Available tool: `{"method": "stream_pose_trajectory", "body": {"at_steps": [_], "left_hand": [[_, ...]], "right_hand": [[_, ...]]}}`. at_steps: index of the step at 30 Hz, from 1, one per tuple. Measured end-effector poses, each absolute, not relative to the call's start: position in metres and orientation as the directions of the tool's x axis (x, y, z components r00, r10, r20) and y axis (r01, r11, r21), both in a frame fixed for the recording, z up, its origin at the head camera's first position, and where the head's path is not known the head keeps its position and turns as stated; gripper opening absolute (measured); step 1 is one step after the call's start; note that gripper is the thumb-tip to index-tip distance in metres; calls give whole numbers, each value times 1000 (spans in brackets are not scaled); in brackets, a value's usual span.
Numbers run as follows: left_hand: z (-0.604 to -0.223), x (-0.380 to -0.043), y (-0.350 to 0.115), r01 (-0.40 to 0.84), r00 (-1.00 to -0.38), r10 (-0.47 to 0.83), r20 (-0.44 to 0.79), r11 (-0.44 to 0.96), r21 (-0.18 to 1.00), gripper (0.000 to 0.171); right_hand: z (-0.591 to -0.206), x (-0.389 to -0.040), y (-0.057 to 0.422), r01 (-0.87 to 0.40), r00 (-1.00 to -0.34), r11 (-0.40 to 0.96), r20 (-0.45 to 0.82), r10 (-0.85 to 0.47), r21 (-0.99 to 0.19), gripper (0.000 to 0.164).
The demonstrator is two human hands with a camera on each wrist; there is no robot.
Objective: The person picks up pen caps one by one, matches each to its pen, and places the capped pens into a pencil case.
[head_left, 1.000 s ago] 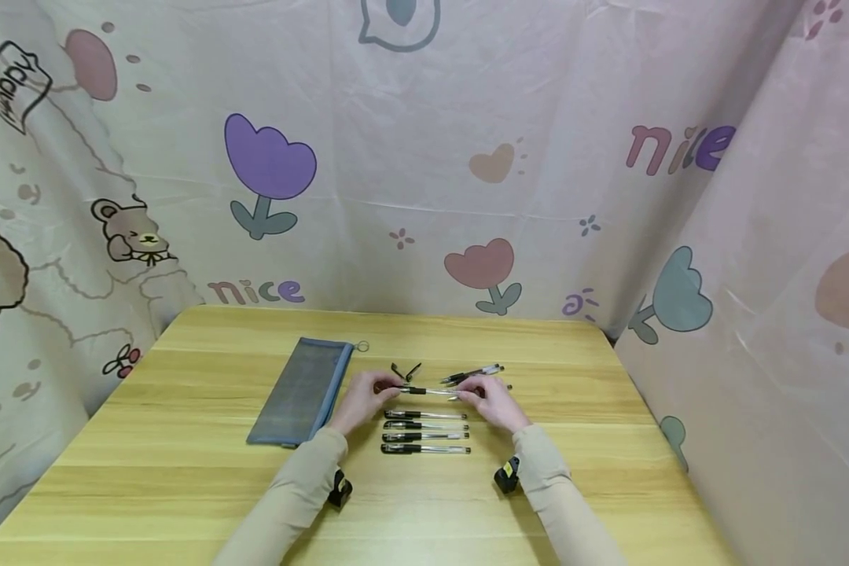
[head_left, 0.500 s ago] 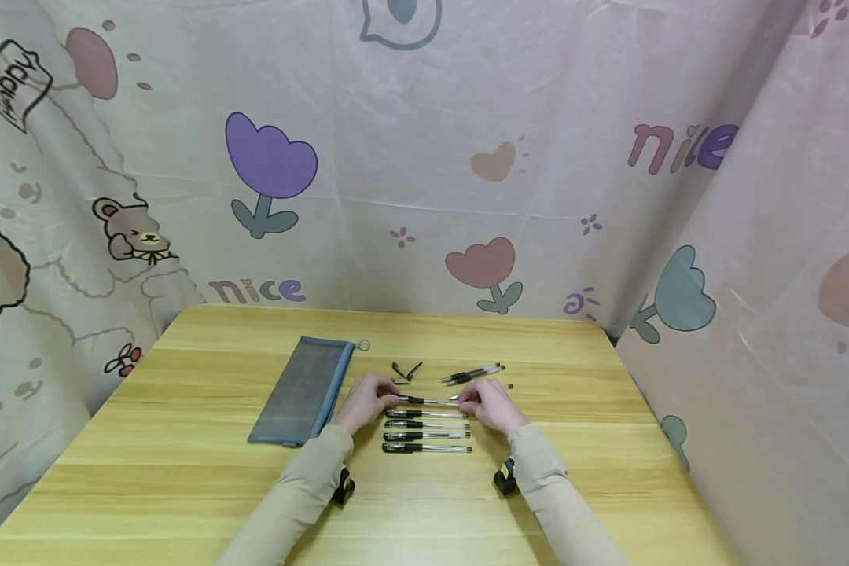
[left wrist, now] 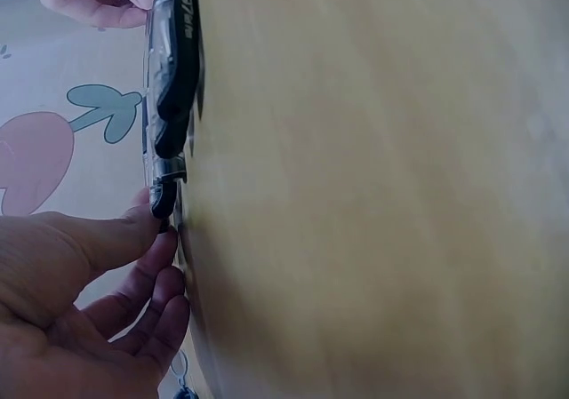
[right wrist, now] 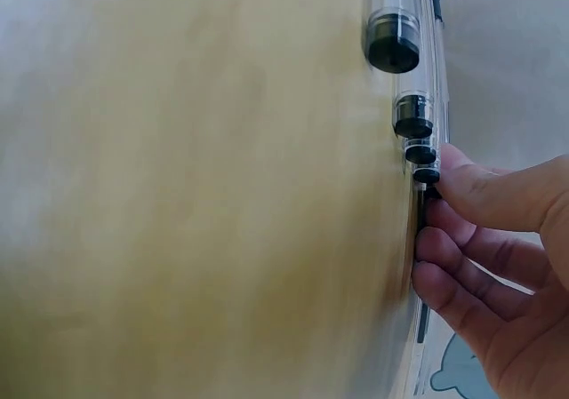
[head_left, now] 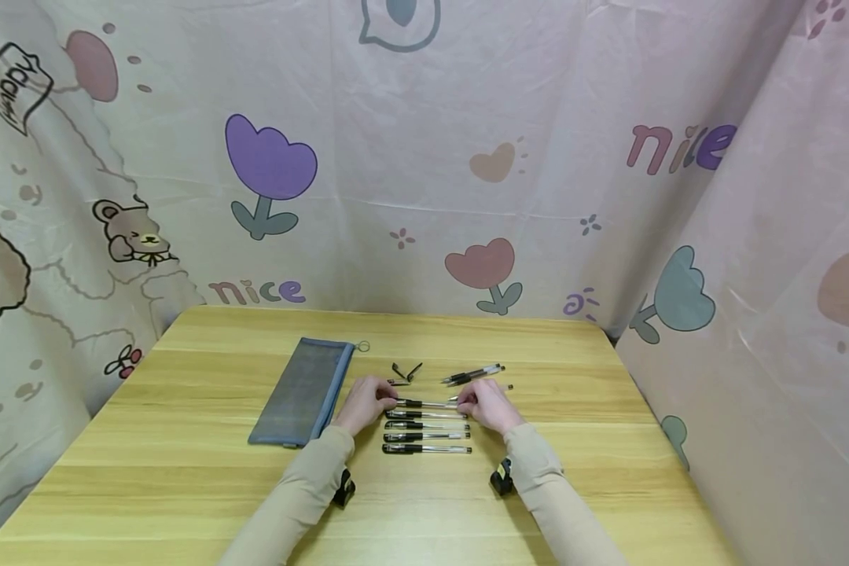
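Observation:
Both hands pinch one clear gel pen [head_left: 428,404] with a black grip, lying crosswise at the far side of a row of capped gel pens [head_left: 427,450]. My left hand [head_left: 366,405] has thumb and fingertips at its capped end; in the left wrist view that hand [left wrist: 98,283] sits right beside the black cap clips [left wrist: 180,61]. At the other end, the right hand [head_left: 491,405] holds the tail between thumb and fingers. The right wrist view has this hand [right wrist: 498,239] just past the row's black end plugs [right wrist: 393,43]. Fingertips hide both ends of the pinched pen.
Left of the row lies a grey mesh zip pouch [head_left: 304,389] with blue edging and a ring pull. Loose black pen caps [head_left: 405,373] lie behind the left hand. Uncapped pens [head_left: 474,374] lie behind the right hand, which partly covers another one.
Over the last second both hands have brought the pen toward the person, down to the far side of the row. During the latest half second they have barely moved.

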State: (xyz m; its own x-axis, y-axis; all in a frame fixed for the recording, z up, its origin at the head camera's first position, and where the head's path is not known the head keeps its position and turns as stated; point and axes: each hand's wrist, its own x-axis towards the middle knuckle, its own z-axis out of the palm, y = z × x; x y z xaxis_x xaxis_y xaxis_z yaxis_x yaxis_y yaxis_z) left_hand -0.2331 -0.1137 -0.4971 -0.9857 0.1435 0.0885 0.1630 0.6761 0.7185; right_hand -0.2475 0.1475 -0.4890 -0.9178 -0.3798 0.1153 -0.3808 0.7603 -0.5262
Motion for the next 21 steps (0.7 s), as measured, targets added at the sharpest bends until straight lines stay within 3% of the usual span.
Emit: {"method": "stream_pose_trajectory", "body": {"at_steps": [12,21], "left_hand": [[-495,-230,-115,148,-986,153,60,669,729,7],[-488,-230,-124,144,-989,110,96,623,769,19]], "right_hand": [[-491,-247,151,-381,-915,732,118,-385,-565,3],[-489,-259,176,-281,-957,661,156,-243,-695,13]]}}
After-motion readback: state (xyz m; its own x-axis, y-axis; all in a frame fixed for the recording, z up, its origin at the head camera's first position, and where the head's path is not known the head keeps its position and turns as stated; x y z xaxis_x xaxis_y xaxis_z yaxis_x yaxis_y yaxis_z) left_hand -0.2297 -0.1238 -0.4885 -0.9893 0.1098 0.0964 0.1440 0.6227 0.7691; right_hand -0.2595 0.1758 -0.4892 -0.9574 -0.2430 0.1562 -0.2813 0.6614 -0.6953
